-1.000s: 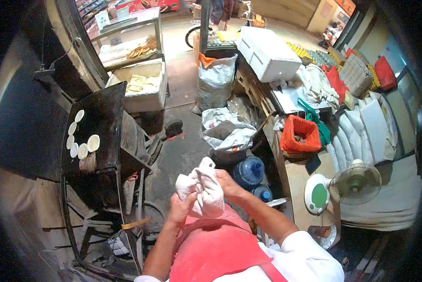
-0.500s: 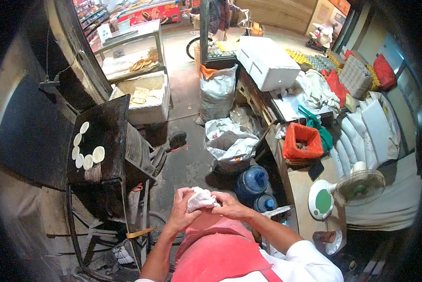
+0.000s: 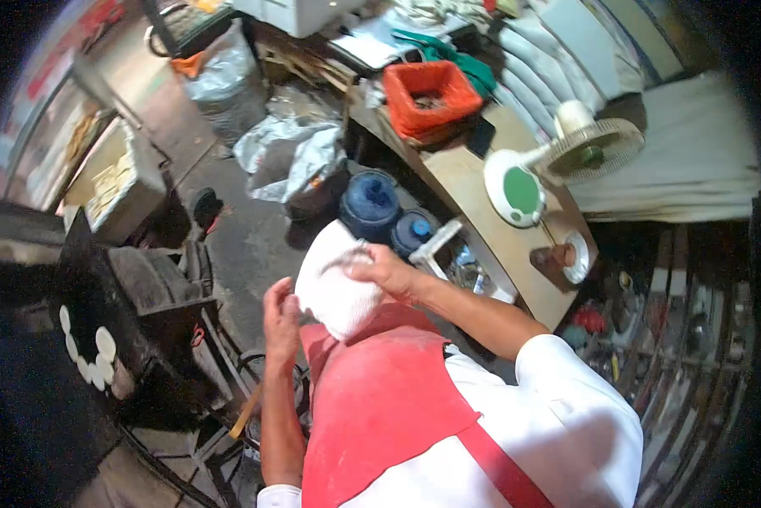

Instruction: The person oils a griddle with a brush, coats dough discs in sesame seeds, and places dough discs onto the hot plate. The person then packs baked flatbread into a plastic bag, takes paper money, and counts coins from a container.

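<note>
A white ribbed cloth (image 3: 334,292) hangs spread out in front of the red apron (image 3: 380,394). My right hand (image 3: 386,274) is closed on its upper right part, with thumb and fingers pinching a fold. Beside the cloth's left edge, my left hand (image 3: 281,322) is raised with its fingers loosely apart and holds nothing. Whether its fingertips touch the cloth is hard to tell. Several pale dough rounds (image 3: 105,343) lie on the dark stove top (image 3: 135,326) at the lower left.
Blue water bottles (image 3: 370,206) and an open white sack (image 3: 291,161) stand ahead on the floor. On the table (image 3: 448,173) to the right are a red-lined bin (image 3: 427,97), a phone (image 3: 481,135) and a fan (image 3: 516,188). A white foam box (image 3: 135,190) stands at left.
The view has turned right and down. The cloth, bunched between both hands before, is now spread out in my right hand. My left hand has come off it to the left.
</note>
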The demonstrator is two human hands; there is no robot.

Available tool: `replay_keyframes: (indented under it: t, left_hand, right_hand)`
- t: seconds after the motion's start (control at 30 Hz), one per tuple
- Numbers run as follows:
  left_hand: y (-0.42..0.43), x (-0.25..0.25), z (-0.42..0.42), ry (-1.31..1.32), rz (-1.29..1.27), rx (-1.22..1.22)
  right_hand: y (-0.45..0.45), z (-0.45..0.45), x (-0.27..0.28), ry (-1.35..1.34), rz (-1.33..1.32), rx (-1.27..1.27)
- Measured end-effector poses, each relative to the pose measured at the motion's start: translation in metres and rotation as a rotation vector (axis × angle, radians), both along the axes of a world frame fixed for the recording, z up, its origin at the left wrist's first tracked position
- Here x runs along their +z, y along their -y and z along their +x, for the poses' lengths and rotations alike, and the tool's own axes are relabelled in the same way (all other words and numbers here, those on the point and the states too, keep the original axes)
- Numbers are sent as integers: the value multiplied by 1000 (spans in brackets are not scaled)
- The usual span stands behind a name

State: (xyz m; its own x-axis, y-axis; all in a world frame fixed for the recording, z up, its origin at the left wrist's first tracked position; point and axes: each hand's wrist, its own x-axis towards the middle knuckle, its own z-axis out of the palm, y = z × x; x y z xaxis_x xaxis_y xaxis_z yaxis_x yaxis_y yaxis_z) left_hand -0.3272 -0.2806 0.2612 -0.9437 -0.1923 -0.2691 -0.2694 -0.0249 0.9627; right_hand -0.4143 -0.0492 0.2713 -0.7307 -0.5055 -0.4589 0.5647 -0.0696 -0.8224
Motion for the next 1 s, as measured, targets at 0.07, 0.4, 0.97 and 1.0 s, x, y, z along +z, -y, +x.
replay_keyframes:
  t: [0.07, 0.4, 0.97, 1.0]
  left_hand:
    - [7, -25, -1, 139, 138, 113]
    - [-9, -63, -18, 437, 156, 66]
    - [75, -146, 2, 790, 2, 274]
    - [79, -142, -4, 882, -37, 325]
  right_hand:
    - [-28, -8, 20, 205, -142, -250]
    - [-228, -117, -18, 44, 556, -1034]
    - [-81, -471, -62, -1045, 1005, -197]
    - [-83, -498, -70, -1076, 1082, -204]
